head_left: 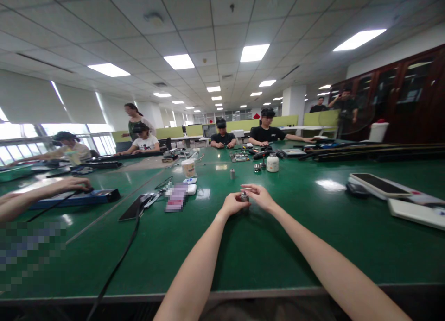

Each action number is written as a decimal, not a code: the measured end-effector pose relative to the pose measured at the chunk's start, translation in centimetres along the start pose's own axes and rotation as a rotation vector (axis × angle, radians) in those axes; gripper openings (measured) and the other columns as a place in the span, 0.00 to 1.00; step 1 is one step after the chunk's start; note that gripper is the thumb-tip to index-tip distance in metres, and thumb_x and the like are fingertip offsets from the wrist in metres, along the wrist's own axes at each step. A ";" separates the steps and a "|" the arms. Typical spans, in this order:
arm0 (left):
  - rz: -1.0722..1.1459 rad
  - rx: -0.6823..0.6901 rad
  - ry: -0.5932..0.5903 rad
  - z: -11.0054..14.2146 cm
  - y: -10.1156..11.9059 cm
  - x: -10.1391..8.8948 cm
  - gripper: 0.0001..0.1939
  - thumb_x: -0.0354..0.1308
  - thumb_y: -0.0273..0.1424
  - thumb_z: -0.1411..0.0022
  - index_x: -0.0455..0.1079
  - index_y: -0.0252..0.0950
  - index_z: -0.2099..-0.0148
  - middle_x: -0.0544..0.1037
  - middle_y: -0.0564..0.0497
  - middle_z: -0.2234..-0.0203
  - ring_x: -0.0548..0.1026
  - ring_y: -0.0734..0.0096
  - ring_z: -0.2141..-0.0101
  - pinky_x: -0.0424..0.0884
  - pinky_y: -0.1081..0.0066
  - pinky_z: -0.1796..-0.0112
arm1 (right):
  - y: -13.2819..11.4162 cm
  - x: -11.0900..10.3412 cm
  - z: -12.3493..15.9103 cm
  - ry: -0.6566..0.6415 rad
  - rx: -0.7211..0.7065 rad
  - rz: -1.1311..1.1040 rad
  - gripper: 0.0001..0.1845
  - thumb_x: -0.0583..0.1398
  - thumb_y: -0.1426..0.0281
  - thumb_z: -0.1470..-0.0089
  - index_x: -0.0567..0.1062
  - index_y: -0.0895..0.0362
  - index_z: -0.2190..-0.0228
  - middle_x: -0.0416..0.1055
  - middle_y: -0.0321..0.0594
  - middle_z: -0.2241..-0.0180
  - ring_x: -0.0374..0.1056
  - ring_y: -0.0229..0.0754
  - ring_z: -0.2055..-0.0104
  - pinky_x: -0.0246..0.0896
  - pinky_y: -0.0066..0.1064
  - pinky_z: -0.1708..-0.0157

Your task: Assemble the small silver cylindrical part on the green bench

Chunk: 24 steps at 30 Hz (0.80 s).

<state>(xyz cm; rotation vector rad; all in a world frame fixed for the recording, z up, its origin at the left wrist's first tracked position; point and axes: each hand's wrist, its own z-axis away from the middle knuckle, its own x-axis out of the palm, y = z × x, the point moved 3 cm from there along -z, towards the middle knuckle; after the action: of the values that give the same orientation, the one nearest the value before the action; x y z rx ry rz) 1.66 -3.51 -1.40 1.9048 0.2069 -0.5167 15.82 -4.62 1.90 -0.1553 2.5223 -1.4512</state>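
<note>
While the left hand (pixel 231 206) pinches a metal cylinder (pixel 244 198) inward from the near edge of the tabletop (pixel 257 256), the right hand (pixel 261 197) bends over the cylinder's top, its grip unclear. Farther in stand a second cylinder (pixel 232 174) and a white jar (pixel 272 163).

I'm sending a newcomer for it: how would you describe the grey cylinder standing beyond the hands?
On the green table, look just past the left hand and right hand. Between the cup and the white jar stands a small grey cylinder. Unlike the metal piece between the hands, it stands untouched.
</note>
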 end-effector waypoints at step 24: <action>-0.016 0.011 0.001 0.1 0.0 -0.1 0.16 0.67 0.31 0.54 0.77 0.30 0.61 0.80 0.48 0.71 0.75 0.71 0.71 0.69 0.74 0.67 | -1.0 0.3 0.5 0.077 0.001 0.119 0.15 0.59 0.64 0.49 0.77 0.57 0.61 0.78 0.45 0.63 0.75 0.47 0.58 0.69 0.38 0.56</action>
<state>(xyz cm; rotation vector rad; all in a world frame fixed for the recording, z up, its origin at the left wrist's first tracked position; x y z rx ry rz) 1.54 -3.59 -1.43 1.9154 0.2204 -0.5291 15.67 -5.55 2.46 0.0519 2.5430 -1.4386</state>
